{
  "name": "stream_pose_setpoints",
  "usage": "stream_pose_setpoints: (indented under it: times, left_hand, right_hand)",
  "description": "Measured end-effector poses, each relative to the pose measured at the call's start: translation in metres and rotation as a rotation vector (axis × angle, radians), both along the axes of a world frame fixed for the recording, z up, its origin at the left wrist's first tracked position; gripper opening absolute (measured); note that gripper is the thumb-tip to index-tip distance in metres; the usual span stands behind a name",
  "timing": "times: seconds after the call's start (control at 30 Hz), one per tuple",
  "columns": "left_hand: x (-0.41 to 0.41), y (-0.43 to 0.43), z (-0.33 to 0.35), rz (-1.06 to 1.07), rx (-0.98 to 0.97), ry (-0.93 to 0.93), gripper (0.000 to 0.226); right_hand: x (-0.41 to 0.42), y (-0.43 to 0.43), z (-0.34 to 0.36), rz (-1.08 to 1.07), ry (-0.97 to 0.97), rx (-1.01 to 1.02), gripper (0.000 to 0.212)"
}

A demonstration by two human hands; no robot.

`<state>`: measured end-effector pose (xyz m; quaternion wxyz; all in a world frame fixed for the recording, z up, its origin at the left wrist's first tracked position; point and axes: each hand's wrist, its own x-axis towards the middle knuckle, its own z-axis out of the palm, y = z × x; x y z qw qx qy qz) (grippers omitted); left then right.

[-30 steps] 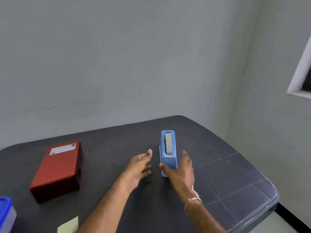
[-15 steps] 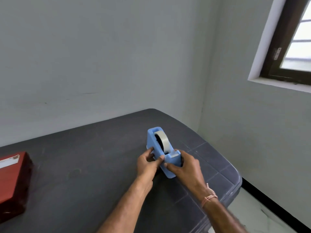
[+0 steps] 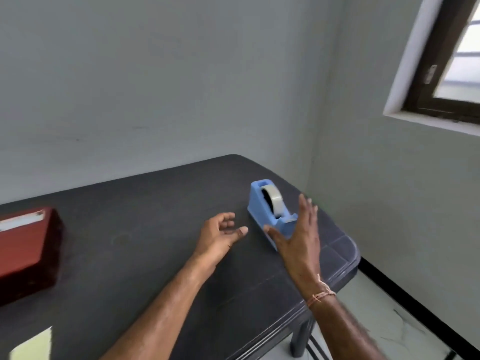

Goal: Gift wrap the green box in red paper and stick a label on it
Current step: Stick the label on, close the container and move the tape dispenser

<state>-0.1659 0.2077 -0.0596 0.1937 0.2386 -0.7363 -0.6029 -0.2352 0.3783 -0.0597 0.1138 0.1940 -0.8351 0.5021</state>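
- Both hands have let go of the blue tape dispenser (image 3: pixel 257 203), which they were gripping together half a second ago. It now stands alone on the dark table (image 3: pixel 155 203), farther out toward the right-hand corner than it was a second ago.
- The left hand (image 3: pixel 220 236) hangs just left of the dispenser's near end, palm turned up and fingers loosely curled, holding nothing.
- The right hand (image 3: pixel 298 240) is spread wide with straight fingers on the dispenser's right side. Its thumb is at the near end, and I cannot tell whether it touches. It holds nothing either.
- The dispenser's long axis runs from far-left to near-right. The roll of tape (image 3: pixel 274 201) sits toward the far end, and the cutter end (image 3: pixel 289 219) points at the right hand.
- The red-wrapped box (image 3: pixel 23 253) lies well apart from both hands, far to their left and partly cut off by the frame edge. A white label (image 3: pixel 20 221) runs across the far end of its top face.
- The left hand is clearly the nearer one to the box, so any reach back to it would go leftward across the table, away from the dispenser.
- With the paper on and the label in place, the task looks finished or nearly so. Parking the dispenser reads as tidying up.
- A pale slip of paper (image 3: pixel 33 344) lies near-left of the left forearm.
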Motion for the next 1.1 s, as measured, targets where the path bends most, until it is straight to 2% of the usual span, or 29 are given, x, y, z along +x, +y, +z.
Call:
stream_pose_setpoints:
  times: [0.07,0.1,0.13,0.2,0.33,0.43,0.5,0.6,0.7,0.8,0.87,1.0,1.1]
  left_hand:
    - [0.054,-0.03,0.008,0.057,-0.11,-0.027,0.046]
    - [0.083,-0.045,0.012,0.087,-0.171,-0.054,0.046]
    - [0.101,-0.055,0.015,0.101,-0.243,-0.089,0.048]
    - [0.177,-0.084,0.018,0.24,-0.373,-0.194,0.052]
    - [0.277,-0.115,0.014,0.353,-0.502,-0.416,0.067]
    - [0.325,-0.123,0.004,0.29,-0.538,-0.626,0.082]
    - [0.343,-0.129,-0.006,0.258,-0.549,-0.685,0.081]
    - [0.343,-0.136,-0.017,0.313,-0.605,-0.597,0.057]
    - [0.332,-0.145,-0.027,0.384,-0.614,-0.529,0.034]
    - [0.324,-0.146,-0.024,0.467,-0.575,-0.524,0.021]
    - [0.317,-0.149,-0.01,0.494,-0.479,-0.524,0.018]
    - [0.3,-0.144,0.047,0.484,-0.249,-0.473,0.017]
    - [0.284,-0.133,0.099,0.432,-0.153,-0.427,0.019]
  right_hand:
    - [0.029,-0.028,0.01,0.026,0.237,-0.033,0.086]
    - [0.041,-0.045,0.013,0.098,0.281,-0.043,0.076]
    - [0.046,-0.054,0.017,0.187,0.276,-0.019,0.066]
    - [0.085,-0.106,0.013,0.535,0.176,0.075,0.055]
    - [0.143,-0.177,0.001,0.985,0.095,0.337,0.055]
    - [0.171,-0.211,-0.005,1.167,0.054,0.436,0.06]
    - [0.189,-0.235,-0.016,1.263,0.057,0.493,0.062]
    - [0.199,-0.258,-0.031,1.29,0.139,0.502,0.051]
    - [0.196,-0.269,-0.039,1.291,0.054,0.467,0.034]
    - [0.194,-0.269,-0.037,1.271,-0.113,0.395,0.015]
    - [0.19,-0.267,-0.026,1.223,-0.294,0.347,0.008]
    - [0.184,-0.251,0.027,1.121,-0.72,0.199,0.014]
    - [0.178,-0.232,0.082,1.047,-0.887,0.15,0.012]
